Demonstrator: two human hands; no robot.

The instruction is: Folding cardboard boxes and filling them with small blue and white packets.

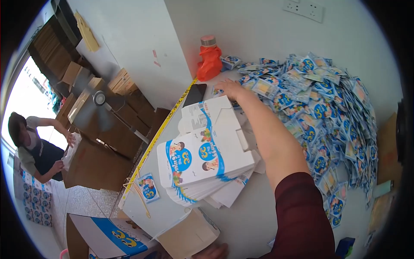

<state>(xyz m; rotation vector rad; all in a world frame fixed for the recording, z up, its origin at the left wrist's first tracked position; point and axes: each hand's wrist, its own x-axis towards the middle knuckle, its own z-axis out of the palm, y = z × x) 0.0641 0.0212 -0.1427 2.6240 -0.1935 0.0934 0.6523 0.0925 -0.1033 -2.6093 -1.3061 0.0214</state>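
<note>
At the bottom edge my left hand (211, 251) shows only in part, closed against the side of a small open carton (192, 233) with a plain tan inside. My right arm, in a dark red sleeve, stretches far across the table. My right hand (230, 89) is palm down with fingers extended at the far left end of a big heap of small sachets (319, 108). Its fingertips touch a sachet there. Between the hands lies a fanned stack of flat, printed white and blue cartons (205, 151).
A dark phone (195, 95) and an orange-wrapped bottle (209, 60) stand near the table's yellow-taped edge. One loose sachet (148, 188) lies beside the stack. Lower left is an open printed case (112, 235). Beyond are a fan (99, 99) and a person (41, 146) at a brown box.
</note>
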